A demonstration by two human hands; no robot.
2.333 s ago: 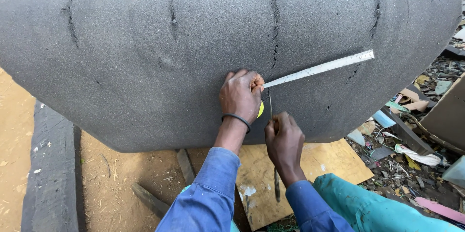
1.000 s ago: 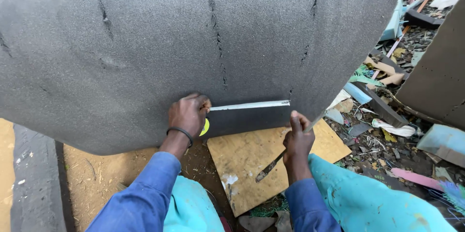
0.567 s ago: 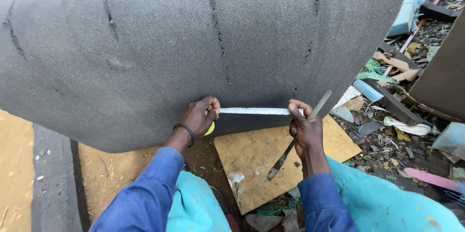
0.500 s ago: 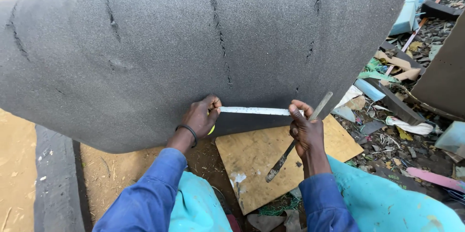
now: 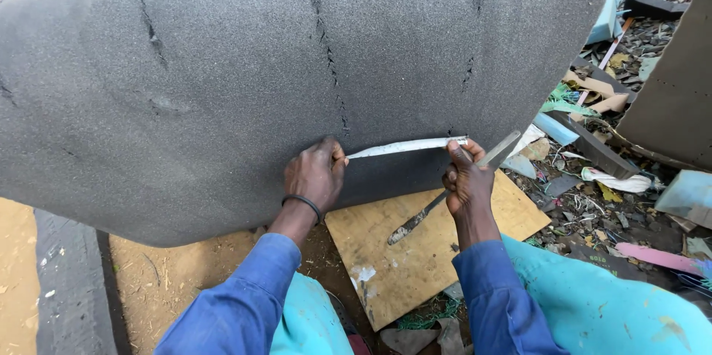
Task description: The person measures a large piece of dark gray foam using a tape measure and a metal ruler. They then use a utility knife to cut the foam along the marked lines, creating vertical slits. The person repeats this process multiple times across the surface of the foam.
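Observation:
A large dark grey foam sheet (image 5: 245, 66) with several slits curves over the ground in front of me. My left hand (image 5: 315, 173), a black band on its wrist, grips the case end of a tape measure against the foam's lower edge. Its white blade (image 5: 404, 147) runs right to my right hand (image 5: 467, 173), which pinches the blade's end. That same hand also holds a long knife (image 5: 445, 195) with its tip pointing down and left over a plywood board (image 5: 430, 244).
Foam and paper scraps (image 5: 608, 177) litter the ground at the right. Another grey foam piece (image 5: 671, 103) stands at the right edge. A dark plank (image 5: 67, 288) lies on sandy ground at the left. My knees in teal trousers (image 5: 608, 310) are at the bottom.
The tape was angled up to the right across the foam; both hands have brought it down along the foam's lower edge, with my right hand now holding its end together with the knife.

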